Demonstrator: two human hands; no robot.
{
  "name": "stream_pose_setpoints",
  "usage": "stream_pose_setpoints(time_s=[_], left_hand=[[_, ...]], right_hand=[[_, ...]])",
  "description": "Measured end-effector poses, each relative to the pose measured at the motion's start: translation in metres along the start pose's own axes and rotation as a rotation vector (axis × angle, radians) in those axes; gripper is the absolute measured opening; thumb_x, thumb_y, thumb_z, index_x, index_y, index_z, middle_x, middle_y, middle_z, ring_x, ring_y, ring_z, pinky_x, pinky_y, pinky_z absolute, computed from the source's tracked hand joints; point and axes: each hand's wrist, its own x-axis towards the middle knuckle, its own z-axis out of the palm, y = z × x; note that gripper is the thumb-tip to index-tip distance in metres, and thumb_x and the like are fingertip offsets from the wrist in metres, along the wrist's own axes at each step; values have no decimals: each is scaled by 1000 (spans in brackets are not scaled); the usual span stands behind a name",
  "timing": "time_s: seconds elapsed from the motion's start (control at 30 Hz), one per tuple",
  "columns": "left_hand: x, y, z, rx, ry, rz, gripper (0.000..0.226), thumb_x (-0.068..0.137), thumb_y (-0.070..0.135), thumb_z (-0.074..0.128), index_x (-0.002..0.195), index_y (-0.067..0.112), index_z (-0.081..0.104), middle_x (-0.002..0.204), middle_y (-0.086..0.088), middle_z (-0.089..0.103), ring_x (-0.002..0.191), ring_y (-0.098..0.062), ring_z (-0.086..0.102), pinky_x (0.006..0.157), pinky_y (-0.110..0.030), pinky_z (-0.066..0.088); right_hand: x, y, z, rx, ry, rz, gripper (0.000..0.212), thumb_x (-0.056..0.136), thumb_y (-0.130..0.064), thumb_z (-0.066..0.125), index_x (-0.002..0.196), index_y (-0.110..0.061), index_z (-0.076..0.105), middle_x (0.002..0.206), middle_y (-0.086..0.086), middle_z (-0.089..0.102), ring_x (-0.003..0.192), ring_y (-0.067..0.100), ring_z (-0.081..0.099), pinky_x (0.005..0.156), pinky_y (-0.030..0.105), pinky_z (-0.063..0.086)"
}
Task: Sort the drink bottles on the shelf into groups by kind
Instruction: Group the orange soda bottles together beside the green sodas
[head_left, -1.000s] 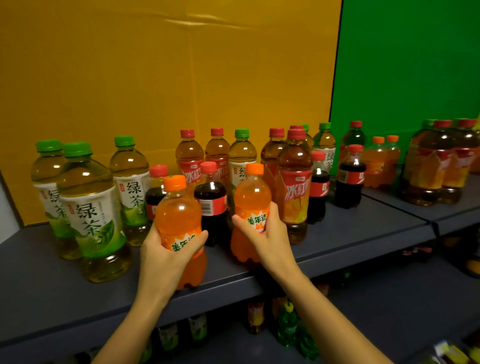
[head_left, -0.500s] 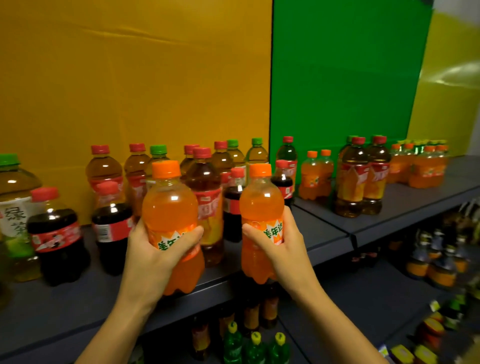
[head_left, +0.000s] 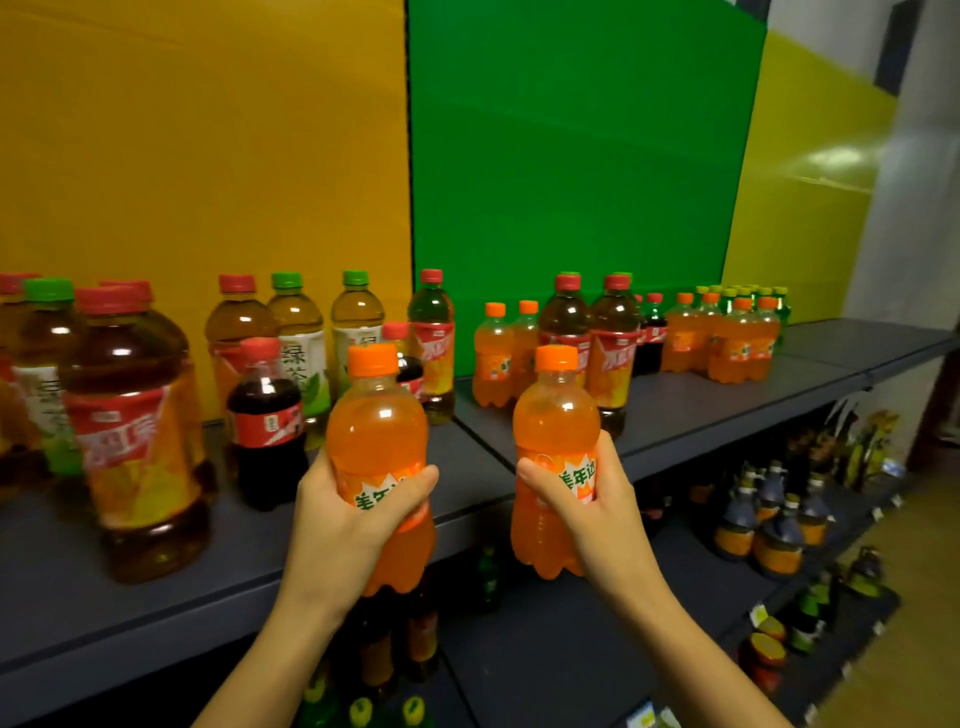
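Hands (head_left: 343, 519) (head_left: 587, 499) hold orange sodas (head_left: 376, 441) (head_left: 553, 431), labels "美年达".

Grey shelf (head_left: 691, 415), tea bottles (head_left: 140, 431), cola bottle (head_left: 266, 423), orange sodas (head_left: 727, 338)

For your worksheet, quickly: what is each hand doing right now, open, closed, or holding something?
Left hand: closed around an orange soda bottle.
Right hand: closed around a second orange soda bottle.

The left edge cuts off the leftmost tea bottles (head_left: 15, 364). Labels on the lower-shelf bottles (head_left: 769, 525) are too blurred to read. Each hand covers part of its orange bottle's label.
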Motion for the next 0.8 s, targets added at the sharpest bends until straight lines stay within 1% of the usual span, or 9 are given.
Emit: stream_pose_setpoints(time_s=[0.1, 0.17, 0.27, 0.37, 0.43, 0.5, 0.6, 0.73, 0.8], left_hand=[[3, -4, 32, -16, -48, 3, 57, 40, 49, 73, 91, 30, 60, 86, 1, 69, 77, -19, 69, 68, -30, 52], [7, -6, 53, -20, -86, 13, 51, 44, 43, 77, 91, 31, 58, 85, 3, 68, 76, -13, 68, 64, -22, 49], [13, -12, 82, -44, -142, 15, 45, 53, 33, 82, 90, 33, 56, 82, 9, 67, 75, -1, 65, 60, -14, 47], [24, -19, 109, -56, -198, 19, 45, 56, 30, 81, 93, 32, 56, 83, 10, 67, 77, 0, 65, 59, -12, 48], [31, -24, 128, -76, -236, 25, 42, 64, 18, 82, 94, 30, 56, 88, 9, 66, 76, 1, 65, 59, -9, 48], [39, -29, 147, -94, -277, 36, 39, 68, 11, 77, 93, 31, 56, 88, 11, 65, 76, 4, 64, 60, -6, 47], [50, -34, 175, -113, -333, 34, 39, 68, 12, 77, 91, 34, 56, 83, 17, 66, 75, 7, 64, 60, -5, 46], [63, -41, 215, -147, -387, 29, 39, 68, 14, 78, 93, 34, 55, 89, 14, 65, 76, 6, 63, 60, -5, 46], [68, -44, 235, -161, -406, 24, 38, 68, 15, 78, 94, 32, 56, 91, 11, 65, 77, 5, 64, 61, -6, 47]], right_hand=[[5, 6, -30, -17, 34, 3, 41, 65, -42, 73, 97, -32, 50, 89, -7, 63, 76, -1, 63, 63, 11, 48], [9, 10, -46, -27, 75, 9, 42, 66, -43, 75, 96, -32, 49, 88, -7, 63, 75, -1, 62, 62, 12, 48], [17, 17, -67, -44, 143, 15, 42, 67, -46, 74, 97, -31, 49, 87, -8, 63, 74, -1, 62, 61, 12, 48], [25, 22, -87, -61, 193, 28, 42, 65, -49, 70, 98, -31, 49, 88, -7, 62, 75, -2, 62, 61, 13, 48], [32, 26, -99, -70, 225, 31, 44, 60, -46, 65, 98, -31, 49, 88, -7, 62, 75, -1, 62, 62, 15, 48], [39, 29, -111, -84, 262, 35, 43, 60, -45, 64, 98, -31, 49, 89, -6, 63, 75, -1, 62, 64, 18, 47], [53, 34, -129, -118, 306, 24, 42, 61, -45, 64, 98, -33, 48, 92, -6, 62, 76, -1, 62, 67, 21, 47], [71, 41, -155, -151, 363, -2, 40, 62, -44, 63, 97, -32, 47, 93, -5, 62, 81, 4, 62, 68, 21, 48], [79, 46, -170, -174, 380, -8, 39, 62, -45, 63, 96, -33, 47, 93, -6, 62, 79, 1, 62, 68, 22, 48]])
